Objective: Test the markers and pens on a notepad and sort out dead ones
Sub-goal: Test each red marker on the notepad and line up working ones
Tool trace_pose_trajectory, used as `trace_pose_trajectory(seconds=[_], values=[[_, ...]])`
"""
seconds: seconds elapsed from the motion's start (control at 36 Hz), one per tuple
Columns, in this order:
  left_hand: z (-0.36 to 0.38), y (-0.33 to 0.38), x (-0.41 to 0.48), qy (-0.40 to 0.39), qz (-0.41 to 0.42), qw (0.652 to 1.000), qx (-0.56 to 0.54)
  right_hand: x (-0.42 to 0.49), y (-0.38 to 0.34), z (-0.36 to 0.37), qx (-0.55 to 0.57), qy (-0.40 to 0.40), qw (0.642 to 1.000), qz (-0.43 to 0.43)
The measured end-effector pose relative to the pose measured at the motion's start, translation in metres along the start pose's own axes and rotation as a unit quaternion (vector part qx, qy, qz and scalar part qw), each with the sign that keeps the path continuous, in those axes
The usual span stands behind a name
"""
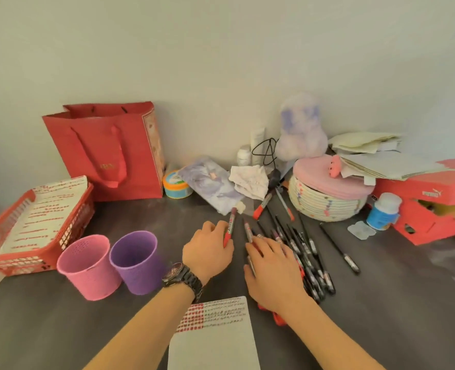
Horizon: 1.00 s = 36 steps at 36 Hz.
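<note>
My left hand [207, 249], with a dark watch on its wrist, closes its fingers around a red marker [230, 225] that lies pointing away on the dark desk. Spread flat, my right hand [271, 265] rests on a pile of black pens and markers [309, 257]. One red-and-white marker [248, 231] lies between the two hands. The white notepad [215, 340], with rows of red and dark test marks along its top, lies near the front edge between my forearms. A pink cup [87, 265] and a purple cup [137, 260] stand left of my left hand.
A red basket [68, 231] holding marked paper sits far left, a red paper bag [108, 150] behind it. A woven basket with pink lid [327, 198], an orange shoebox [431, 206], a small blue-labelled bottle [382, 212], cloths and more pens [263, 204] crowd the back right.
</note>
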<state>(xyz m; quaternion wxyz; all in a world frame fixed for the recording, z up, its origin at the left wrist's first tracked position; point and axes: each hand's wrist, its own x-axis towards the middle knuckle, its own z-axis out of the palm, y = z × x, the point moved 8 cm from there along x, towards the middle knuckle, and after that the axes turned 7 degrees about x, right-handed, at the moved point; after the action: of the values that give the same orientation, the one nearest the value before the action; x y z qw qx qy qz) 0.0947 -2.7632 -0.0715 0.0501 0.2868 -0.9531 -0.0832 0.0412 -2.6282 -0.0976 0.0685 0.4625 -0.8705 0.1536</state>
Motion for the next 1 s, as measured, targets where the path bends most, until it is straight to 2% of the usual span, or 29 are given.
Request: trace_pose_trajectory(seconds=[0.08,0.28,0.36,0.47,0.67,0.72,0.81,0.92,1.0], values=[[0.011,0.002,0.019,-0.018,-0.007,1.0,0.013,-0.004,0.007,-0.011,0.012,0.092,0.996,0.007],[0.023,0.002,0.012,-0.006,0.003,1.0,-0.001,0.001,0.022,-0.02,0.023,0.146,0.989,0.03],[0.026,0.003,0.001,-0.01,0.01,1.0,-0.008,0.019,0.041,-0.03,0.067,0.14,0.984,0.085],[0.028,0.007,-0.013,-0.011,0.032,0.999,-0.018,0.074,0.071,-0.032,0.102,0.084,0.978,0.162],[0.025,0.01,-0.023,-0.014,0.055,0.998,-0.025,0.151,0.078,0.012,0.018,-0.074,0.981,0.178],[0.025,0.009,-0.025,-0.023,0.057,0.998,-0.028,0.158,0.079,0.022,-0.007,-0.095,0.978,0.183],[0.024,0.004,-0.028,-0.033,0.041,0.997,-0.065,0.161,0.078,0.028,0.002,-0.097,0.977,0.189],[0.018,-0.009,-0.034,-0.036,-0.007,0.988,-0.152,0.144,0.074,0.008,0.101,-0.055,0.971,0.211],[0.016,-0.019,-0.047,-0.037,-0.042,0.964,-0.26,0.105,0.058,-0.015,0.138,-0.018,0.976,0.168]])
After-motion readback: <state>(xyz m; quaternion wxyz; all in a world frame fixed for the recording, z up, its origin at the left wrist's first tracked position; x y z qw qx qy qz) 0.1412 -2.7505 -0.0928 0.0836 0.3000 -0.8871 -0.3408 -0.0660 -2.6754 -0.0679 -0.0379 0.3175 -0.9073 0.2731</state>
